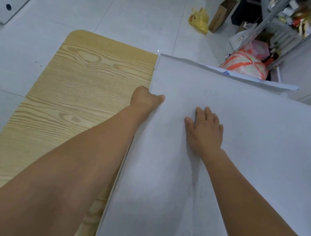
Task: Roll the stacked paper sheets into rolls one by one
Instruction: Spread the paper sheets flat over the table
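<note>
A stack of large white paper sheets [233, 168] lies on the right half of a light wood-grain table [77, 97] and overhangs its far edge. My left hand [145, 99] is at the stack's left edge, thumb on top and fingers curled under, pinching the top sheet's edge. My right hand [205, 132] lies flat on the middle of the top sheet, fingers spread and pointing away from me. Faint numbers show through the paper near me.
The table's left half [59, 124] shows bare wood. Beyond it on the tiled floor stand a white box [5, 0] at far left, a yellow bag [199, 21], a brown paper bag [222, 14], an orange-and-white sack [247, 63] and metal shelving [288, 20] at right.
</note>
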